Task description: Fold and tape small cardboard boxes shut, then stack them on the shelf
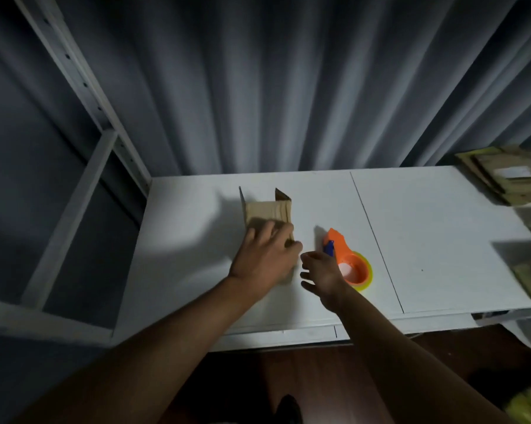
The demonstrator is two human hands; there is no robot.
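Your left hand [265,252] presses flat on the small cardboard box [267,214] mid-desk [441,224], likely pinning its folded flaps, while your right hand [321,270], fingers loose and empty, hovers beside the orange tape dispenser [348,261], seemingly ready to grab it.

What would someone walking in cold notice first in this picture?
Probably the bright orange tape dispenser, lying on the white table just right of centre, the one vivid colour in a dim scene. Beside it, the left hand presses down on a small cardboard box whose far flaps stand up, while the right hand hovers open between box and dispenser.
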